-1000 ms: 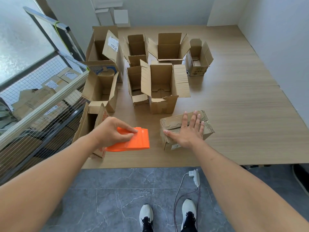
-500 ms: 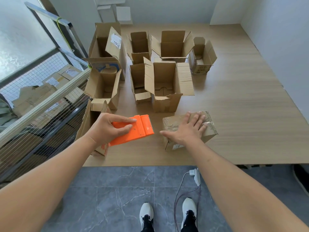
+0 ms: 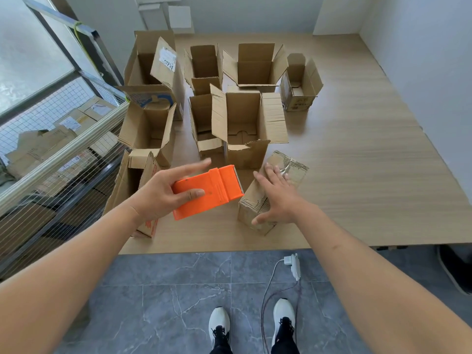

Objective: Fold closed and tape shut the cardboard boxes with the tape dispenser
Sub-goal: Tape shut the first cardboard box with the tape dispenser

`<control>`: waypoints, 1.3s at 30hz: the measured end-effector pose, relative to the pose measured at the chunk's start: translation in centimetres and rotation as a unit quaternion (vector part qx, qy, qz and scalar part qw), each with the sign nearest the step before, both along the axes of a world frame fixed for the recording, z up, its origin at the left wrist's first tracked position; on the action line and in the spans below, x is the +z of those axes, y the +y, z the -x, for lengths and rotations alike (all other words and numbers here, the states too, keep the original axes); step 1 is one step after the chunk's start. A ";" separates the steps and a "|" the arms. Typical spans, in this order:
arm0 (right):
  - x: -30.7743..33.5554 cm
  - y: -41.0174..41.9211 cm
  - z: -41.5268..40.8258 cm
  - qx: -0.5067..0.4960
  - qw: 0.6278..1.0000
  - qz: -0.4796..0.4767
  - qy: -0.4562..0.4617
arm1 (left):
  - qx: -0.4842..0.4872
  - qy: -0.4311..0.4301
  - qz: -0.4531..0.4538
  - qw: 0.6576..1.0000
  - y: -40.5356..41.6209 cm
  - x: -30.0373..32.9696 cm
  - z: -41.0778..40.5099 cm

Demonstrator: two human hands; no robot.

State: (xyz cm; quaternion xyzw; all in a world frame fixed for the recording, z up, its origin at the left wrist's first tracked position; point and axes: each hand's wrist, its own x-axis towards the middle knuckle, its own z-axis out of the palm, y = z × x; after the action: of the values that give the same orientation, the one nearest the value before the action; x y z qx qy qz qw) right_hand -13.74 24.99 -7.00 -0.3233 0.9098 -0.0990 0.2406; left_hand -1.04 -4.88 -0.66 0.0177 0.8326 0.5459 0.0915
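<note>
Worktop [image 3: 357,175] of pale wood fills a white-walled corner above a grey tiled floor [image 3: 166,290]; a wire-mesh rail [image 3: 51,154] runs along its left side. Open boxes [image 3: 245,123] stand clustered at the back left. The closed box [image 3: 258,200] lies near the front edge, long axis running from near-left to far-right. Right hand [image 3: 275,192] rests on it, fingers spread. Left hand [image 3: 163,192] has its grip around the orange dispenser [image 3: 208,191], blade end pointing right toward the closed box.
</note>
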 end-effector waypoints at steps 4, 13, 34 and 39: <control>-0.7 1.7 -0.7 0.008 0.998 0.041 0.042 | -0.018 -0.007 0.017 1.000 0.5 0.1 0.0; -1.8 2.8 -1.7 0.030 0.997 0.023 0.071 | -0.017 0.010 0.082 0.996 1.4 -0.7 -0.3; 3.9 3.4 -0.8 -0.148 0.821 0.457 -0.308 | -0.048 0.184 0.161 0.968 4.6 -0.1 0.7; 3.6 2.9 -1.3 -0.160 0.812 0.476 -0.298 | -0.048 0.176 0.161 0.970 5.0 0.1 0.7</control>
State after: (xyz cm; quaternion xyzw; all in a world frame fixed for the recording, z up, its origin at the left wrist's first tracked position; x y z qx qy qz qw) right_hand -12.40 27.86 -3.39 -0.2022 0.6713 -0.6482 0.2971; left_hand -1.71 0.10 -0.58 0.1379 0.9109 0.3879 -0.0287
